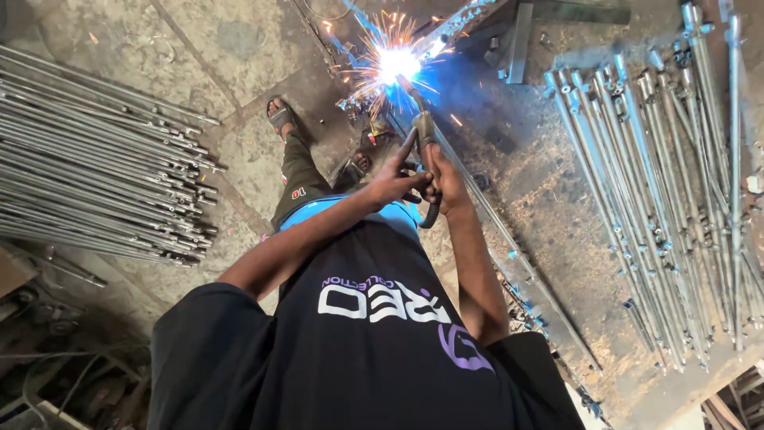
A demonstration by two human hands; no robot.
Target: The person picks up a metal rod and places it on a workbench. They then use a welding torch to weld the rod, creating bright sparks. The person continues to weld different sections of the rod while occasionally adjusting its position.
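Hands, left [395, 181] and right [444, 181], each grip closed around slim welding torch [422, 127], sparks [395, 62] beside ribbed steel rods [652, 207].

The stone-slab floor [231, 72] is cracked, dusty and bare in patches. A stack of grey metal rods [95, 159] lies directly on it; well across from that stack lies a fanned bundle of fitted rods [652, 199].

Bare, dully shining grey metal rods [95, 159] lie on the rough, cracked stone floor [239, 64], welded silvery metal pieces [652, 199] on a dusty matt surface [549, 199].
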